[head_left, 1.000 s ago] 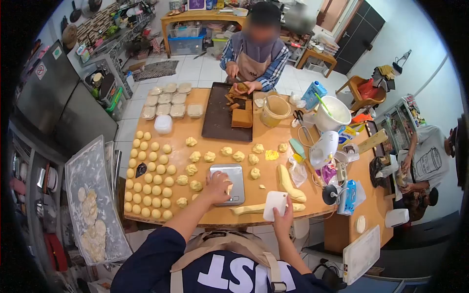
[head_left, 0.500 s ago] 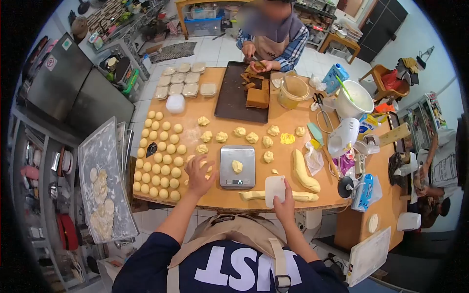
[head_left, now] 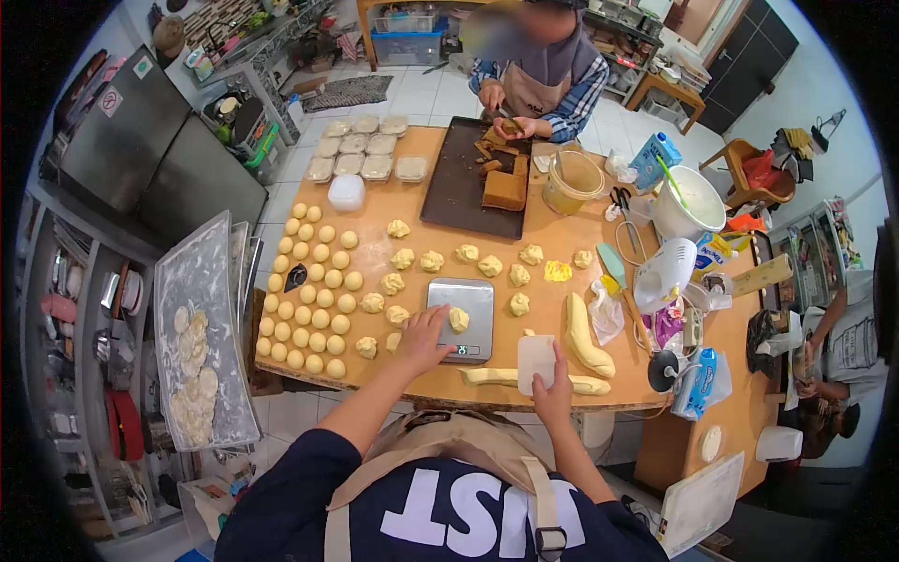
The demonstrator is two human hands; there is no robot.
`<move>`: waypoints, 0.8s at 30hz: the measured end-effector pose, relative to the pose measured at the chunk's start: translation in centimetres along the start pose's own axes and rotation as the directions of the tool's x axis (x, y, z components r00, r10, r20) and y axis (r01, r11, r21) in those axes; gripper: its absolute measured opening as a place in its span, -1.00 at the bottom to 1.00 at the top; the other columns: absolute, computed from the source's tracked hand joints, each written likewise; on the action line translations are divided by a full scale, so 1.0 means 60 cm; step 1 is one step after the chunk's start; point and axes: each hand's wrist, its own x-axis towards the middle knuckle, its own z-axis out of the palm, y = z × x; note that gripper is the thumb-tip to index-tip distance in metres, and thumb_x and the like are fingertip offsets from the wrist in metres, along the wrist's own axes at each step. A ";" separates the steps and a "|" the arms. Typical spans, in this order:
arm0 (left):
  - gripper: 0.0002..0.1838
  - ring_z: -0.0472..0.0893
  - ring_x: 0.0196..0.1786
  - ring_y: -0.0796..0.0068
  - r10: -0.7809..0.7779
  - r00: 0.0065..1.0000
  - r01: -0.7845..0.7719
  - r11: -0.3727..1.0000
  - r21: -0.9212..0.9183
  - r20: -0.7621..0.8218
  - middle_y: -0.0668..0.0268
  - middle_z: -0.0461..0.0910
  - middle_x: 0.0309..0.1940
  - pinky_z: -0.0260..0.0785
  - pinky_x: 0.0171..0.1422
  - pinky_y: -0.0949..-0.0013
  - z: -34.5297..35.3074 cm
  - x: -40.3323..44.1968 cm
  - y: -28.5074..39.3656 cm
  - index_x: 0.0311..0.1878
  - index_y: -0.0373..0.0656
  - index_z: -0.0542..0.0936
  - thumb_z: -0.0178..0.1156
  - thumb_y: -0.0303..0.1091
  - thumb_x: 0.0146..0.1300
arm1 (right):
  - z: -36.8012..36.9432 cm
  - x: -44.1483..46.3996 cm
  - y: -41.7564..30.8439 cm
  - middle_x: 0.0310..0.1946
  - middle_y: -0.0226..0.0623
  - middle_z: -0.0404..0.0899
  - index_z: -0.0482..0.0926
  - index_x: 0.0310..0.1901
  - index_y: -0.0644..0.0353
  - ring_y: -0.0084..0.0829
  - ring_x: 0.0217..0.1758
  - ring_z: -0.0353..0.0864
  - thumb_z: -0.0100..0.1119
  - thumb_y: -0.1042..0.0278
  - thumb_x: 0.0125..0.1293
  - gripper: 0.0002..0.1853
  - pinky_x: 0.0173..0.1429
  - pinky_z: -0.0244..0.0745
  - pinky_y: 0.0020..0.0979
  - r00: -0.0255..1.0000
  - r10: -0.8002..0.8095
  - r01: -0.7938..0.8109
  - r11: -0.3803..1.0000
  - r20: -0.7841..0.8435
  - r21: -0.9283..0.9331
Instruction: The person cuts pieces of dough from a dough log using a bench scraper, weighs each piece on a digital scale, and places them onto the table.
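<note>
My left hand (head_left: 423,339), fingers apart, is at the left edge of the kitchen scale (head_left: 473,304), close beside a rough dough lump (head_left: 459,319) lying on it. In my right hand (head_left: 552,386) is a flat white scraper (head_left: 537,362), held upright over the front of the table. Behind the scraper a thin dough roll (head_left: 588,385) runs along the table edge. A thicker dough roll (head_left: 586,339) lies farther right. Several rough lumps (head_left: 432,261) surround the scale, and rows of smooth dough balls (head_left: 319,318) cover the table's left part.
Across the table (head_left: 379,217) a person (head_left: 543,80) handles brown cake over a dark tray (head_left: 449,192). Lidded containers (head_left: 377,168) stand back left. A tub (head_left: 572,184), white bowl (head_left: 688,204) and hand mixer (head_left: 666,272) are at right. Another person (head_left: 843,347) is far right.
My left hand moved from the scale to the lumps at its left, leaving a lump on the scale, then came back to the scale's left edge. The view has shifted. My right hand still holds the scraper.
</note>
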 end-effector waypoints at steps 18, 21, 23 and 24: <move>-0.58 0.55 0.08 0.11 0.162 0.987 -0.159 0.927 -0.340 -0.018 0.11 0.55 0.01 0.41 0.16 0.17 0.032 0.188 0.190 0.09 -0.16 0.54 0.31 -0.41 0.12 | -0.142 -0.031 0.118 0.25 -0.05 0.38 0.15 0.45 0.08 -0.28 0.00 0.60 0.02 0.65 0.18 -0.25 -0.33 0.64 -0.44 0.982 0.001 -0.012 0.998 -0.189 -0.054; -0.51 0.47 0.20 0.09 0.198 0.948 -0.113 0.942 -0.317 0.249 0.14 0.51 0.10 0.30 0.29 0.11 0.136 0.264 0.200 0.15 -0.12 0.52 0.33 -0.33 0.11 | -0.179 -0.012 0.060 0.25 0.08 0.39 0.17 0.43 0.19 -0.06 0.20 0.50 0.06 0.60 0.17 -0.28 0.11 0.47 -0.26 0.991 -0.028 0.016 0.996 -0.133 -0.088; -0.45 0.38 0.30 0.11 0.196 0.908 -0.149 0.977 -0.150 0.372 0.16 0.47 0.17 0.18 0.39 0.06 0.169 0.265 0.204 0.20 -0.10 0.49 0.33 -0.21 0.12 | -0.196 -0.010 0.049 0.25 0.14 0.39 0.18 0.42 0.23 0.04 0.28 0.45 0.08 0.56 0.17 -0.29 0.28 0.38 -0.18 0.994 -0.014 0.004 0.995 -0.105 -0.101; -0.41 0.33 0.34 0.15 0.211 0.897 -0.234 0.972 0.010 0.389 0.16 0.45 0.20 0.12 0.42 0.04 0.169 0.261 0.215 0.22 -0.10 0.48 0.33 -0.13 0.12 | -0.204 -0.007 0.052 0.25 0.14 0.39 0.18 0.42 0.24 0.04 0.28 0.45 0.08 0.56 0.18 -0.29 0.28 0.38 -0.18 0.995 -0.008 -0.003 0.993 -0.100 -0.117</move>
